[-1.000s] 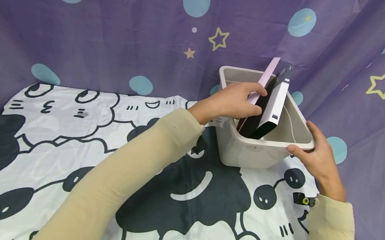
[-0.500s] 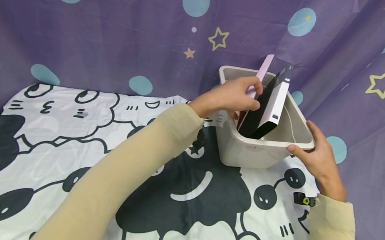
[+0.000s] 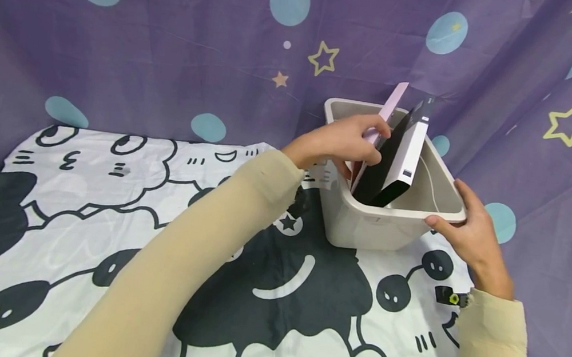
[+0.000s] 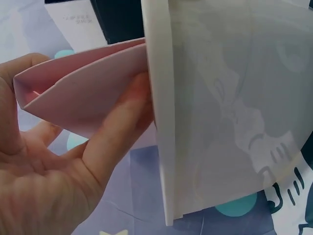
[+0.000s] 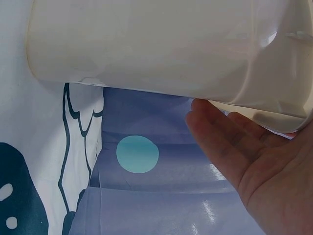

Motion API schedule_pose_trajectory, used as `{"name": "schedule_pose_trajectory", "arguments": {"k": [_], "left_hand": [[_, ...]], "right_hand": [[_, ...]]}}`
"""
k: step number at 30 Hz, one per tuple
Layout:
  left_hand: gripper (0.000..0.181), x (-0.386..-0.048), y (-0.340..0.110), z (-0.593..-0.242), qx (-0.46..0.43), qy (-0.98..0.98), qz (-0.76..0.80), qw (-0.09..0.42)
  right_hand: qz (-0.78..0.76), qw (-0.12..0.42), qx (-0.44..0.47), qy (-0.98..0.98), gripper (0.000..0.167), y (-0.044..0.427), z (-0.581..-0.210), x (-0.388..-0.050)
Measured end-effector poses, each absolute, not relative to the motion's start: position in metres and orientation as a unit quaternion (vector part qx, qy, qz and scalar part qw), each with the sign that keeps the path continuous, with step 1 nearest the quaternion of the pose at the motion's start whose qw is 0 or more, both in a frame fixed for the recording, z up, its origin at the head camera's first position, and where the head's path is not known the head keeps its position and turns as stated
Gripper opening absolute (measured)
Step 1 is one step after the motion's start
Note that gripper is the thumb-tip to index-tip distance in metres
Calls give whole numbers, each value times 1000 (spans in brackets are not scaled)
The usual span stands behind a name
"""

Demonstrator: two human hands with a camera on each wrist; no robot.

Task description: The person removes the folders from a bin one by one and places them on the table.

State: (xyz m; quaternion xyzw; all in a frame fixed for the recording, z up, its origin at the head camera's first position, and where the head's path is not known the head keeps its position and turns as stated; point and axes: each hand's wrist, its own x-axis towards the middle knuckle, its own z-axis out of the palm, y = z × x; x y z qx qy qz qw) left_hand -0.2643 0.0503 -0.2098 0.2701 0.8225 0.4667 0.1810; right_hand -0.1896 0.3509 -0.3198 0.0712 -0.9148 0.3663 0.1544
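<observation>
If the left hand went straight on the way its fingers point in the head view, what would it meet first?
Most likely the dark side of the black-and-white box, just past the pink box that the left hand grips; the depth of any gap is unclear.

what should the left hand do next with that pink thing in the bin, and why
I'd probably have the left hand gently release the pink item: it already stands in the bin, beside the black-and-white box, and the right hand grips the bin's corner, which should steady it.
</observation>
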Motion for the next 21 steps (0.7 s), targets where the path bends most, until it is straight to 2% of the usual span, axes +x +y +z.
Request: {"name": "schedule_pose_trajectory", "arguments": {"k": [7, 21], "left_hand": [[49, -267, 42, -216, 268, 784, 522, 202], [43, -264, 38, -217, 266, 769, 546, 199]], "right_hand": [[370, 156, 73, -913, 90, 353, -323, -192], [383, 155, 78, -907, 92, 355, -323, -193]]}}
